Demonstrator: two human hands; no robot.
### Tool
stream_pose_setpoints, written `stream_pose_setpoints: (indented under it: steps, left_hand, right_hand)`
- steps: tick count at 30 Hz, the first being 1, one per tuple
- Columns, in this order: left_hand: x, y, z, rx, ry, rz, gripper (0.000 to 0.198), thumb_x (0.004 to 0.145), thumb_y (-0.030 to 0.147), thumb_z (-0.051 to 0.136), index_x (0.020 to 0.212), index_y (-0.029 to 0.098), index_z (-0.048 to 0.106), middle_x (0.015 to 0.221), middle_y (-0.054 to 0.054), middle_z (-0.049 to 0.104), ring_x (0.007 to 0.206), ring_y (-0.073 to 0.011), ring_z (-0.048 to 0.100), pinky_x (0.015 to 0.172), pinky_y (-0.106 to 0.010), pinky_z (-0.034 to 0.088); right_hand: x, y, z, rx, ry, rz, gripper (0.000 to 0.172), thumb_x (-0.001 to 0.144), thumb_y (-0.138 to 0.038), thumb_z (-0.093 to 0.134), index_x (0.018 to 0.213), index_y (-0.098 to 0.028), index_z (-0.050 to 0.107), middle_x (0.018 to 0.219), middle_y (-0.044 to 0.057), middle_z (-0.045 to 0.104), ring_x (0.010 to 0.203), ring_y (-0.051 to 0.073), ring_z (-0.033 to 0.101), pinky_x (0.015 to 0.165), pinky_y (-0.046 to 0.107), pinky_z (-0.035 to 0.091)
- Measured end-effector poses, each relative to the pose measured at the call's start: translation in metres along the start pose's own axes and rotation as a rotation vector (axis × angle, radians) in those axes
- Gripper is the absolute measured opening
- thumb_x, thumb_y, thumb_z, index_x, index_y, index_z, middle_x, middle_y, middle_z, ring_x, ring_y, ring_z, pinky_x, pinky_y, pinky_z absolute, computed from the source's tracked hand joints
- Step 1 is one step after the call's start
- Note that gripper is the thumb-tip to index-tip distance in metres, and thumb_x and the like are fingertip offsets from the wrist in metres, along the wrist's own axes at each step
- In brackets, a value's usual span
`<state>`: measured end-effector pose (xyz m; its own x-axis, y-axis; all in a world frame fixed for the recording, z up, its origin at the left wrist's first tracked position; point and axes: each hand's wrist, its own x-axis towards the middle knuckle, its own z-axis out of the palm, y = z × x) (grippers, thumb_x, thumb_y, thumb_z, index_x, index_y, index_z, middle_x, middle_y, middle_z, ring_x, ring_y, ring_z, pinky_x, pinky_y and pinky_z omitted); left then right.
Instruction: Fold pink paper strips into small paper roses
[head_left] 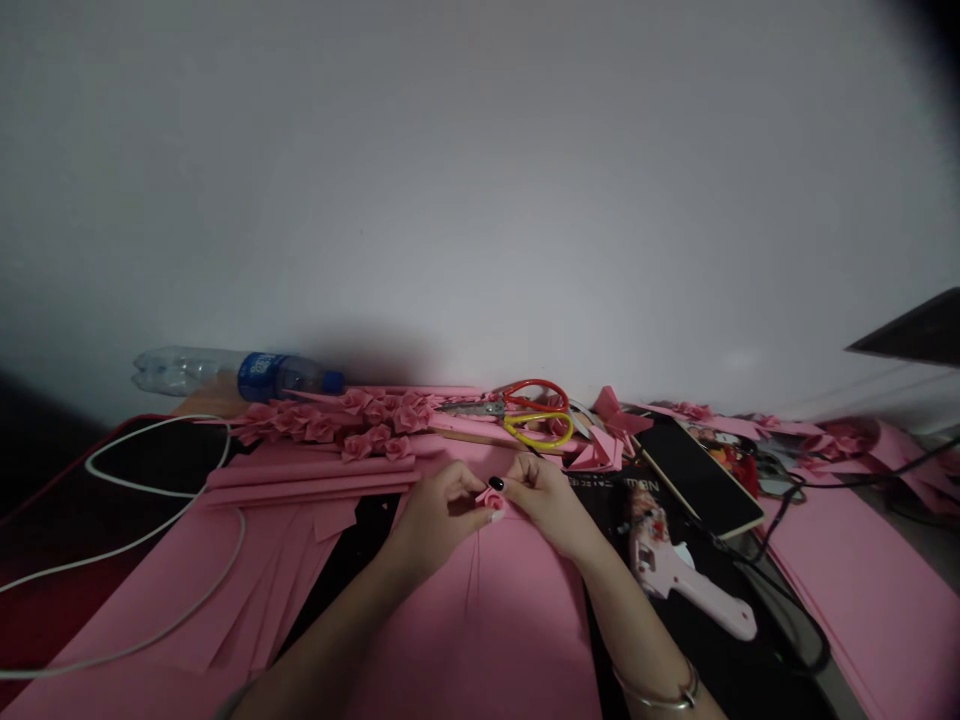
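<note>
Between my two hands is a small pink paper rose [491, 499], held over a pink paper sheet [487, 620]. My left hand [448, 515] pinches it from the left, thumb along its near side. From the right, my right hand [538, 495] is closed on the rose's edge, with a dark-nailed thumb at its top. Behind the hands lie several finished paper roses [375, 415] and a pair of scissors [517, 408] with one red and one yellow handle loop.
A pink glue gun [682, 580] and a phone [701, 475] lie to the right, near a black cable [806, 610]. Pink sheets [225, 560] and a white cable [165, 540] spread leftward. A plastic bottle [191, 372] rests against the wall [480, 200].
</note>
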<state>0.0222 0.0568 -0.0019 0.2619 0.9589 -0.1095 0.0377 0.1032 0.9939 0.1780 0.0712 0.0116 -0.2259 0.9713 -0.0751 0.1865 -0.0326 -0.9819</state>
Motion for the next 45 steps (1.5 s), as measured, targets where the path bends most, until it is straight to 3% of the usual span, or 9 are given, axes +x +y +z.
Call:
stream_pose_setpoints:
  steps: [12, 21, 27, 36, 42, 45]
  left_hand:
    - [0.002, 0.001, -0.002, -0.048, 0.039, -0.068, 0.024, 0.065, 0.024, 0.07, 0.068, 0.017, 0.047, 0.066, 0.002, 0.062, 0.065, -0.0133, 0.059, 0.06, -0.023, 0.041]
    - [0.0, -0.001, -0.004, 0.037, 0.039, 0.148, 0.014, 0.07, 0.013, 0.064, 0.078, 0.018, 0.053, 0.086, -0.003, 0.065, 0.084, -0.0166, 0.063, 0.074, -0.027, 0.049]
    - [-0.001, -0.005, -0.007, 0.233, 0.1, 0.25, 0.013, 0.072, 0.01, 0.061, 0.08, 0.018, 0.054, 0.088, -0.004, 0.066, 0.083, -0.0171, 0.063, 0.074, -0.029, 0.049]
    - [0.0, -0.003, -0.005, 0.129, 0.07, 0.172, 0.014, 0.07, 0.014, 0.064, 0.078, 0.018, 0.054, 0.081, -0.002, 0.063, 0.079, -0.0166, 0.062, 0.071, -0.027, 0.05]
    - [-0.001, 0.001, -0.005, 0.183, 0.038, 0.135, 0.011, 0.069, 0.015, 0.064, 0.074, 0.017, 0.055, 0.075, -0.001, 0.062, 0.072, -0.0151, 0.06, 0.068, -0.025, 0.047]
    - [-0.001, 0.0, -0.006, 0.188, 0.028, 0.116, 0.012, 0.068, 0.017, 0.065, 0.072, 0.017, 0.054, 0.071, 0.001, 0.06, 0.068, -0.0141, 0.058, 0.065, -0.024, 0.045]
  right_hand:
    - [0.002, 0.013, 0.002, -0.047, 0.069, -0.092, 0.019, 0.075, -0.024, 0.06, 0.065, -0.018, 0.045, 0.059, -0.005, 0.042, 0.053, 0.01, 0.036, 0.051, 0.023, 0.028]
    - [0.0, 0.006, 0.001, 0.043, 0.014, -0.101, 0.02, 0.065, -0.022, 0.07, 0.069, -0.018, 0.051, 0.056, -0.008, 0.032, 0.051, 0.009, 0.028, 0.048, 0.022, 0.021]
    - [-0.001, 0.005, 0.001, 0.075, 0.023, -0.136, 0.019, 0.064, -0.018, 0.07, 0.067, -0.017, 0.051, 0.057, -0.008, 0.034, 0.053, 0.009, 0.029, 0.049, 0.022, 0.022]
    - [-0.001, 0.007, 0.001, 0.056, 0.067, -0.112, 0.015, 0.066, -0.019, 0.069, 0.066, -0.016, 0.055, 0.054, -0.008, 0.033, 0.051, 0.008, 0.029, 0.049, 0.022, 0.021]
    - [-0.001, 0.009, -0.001, 0.073, 0.057, -0.082, 0.023, 0.066, -0.025, 0.071, 0.059, -0.017, 0.051, 0.053, -0.007, 0.044, 0.049, 0.008, 0.034, 0.048, 0.022, 0.025]
    - [0.0, 0.008, -0.001, 0.074, 0.049, -0.093, 0.019, 0.067, -0.025, 0.071, 0.063, -0.016, 0.055, 0.053, -0.007, 0.045, 0.05, 0.008, 0.037, 0.049, 0.021, 0.027]
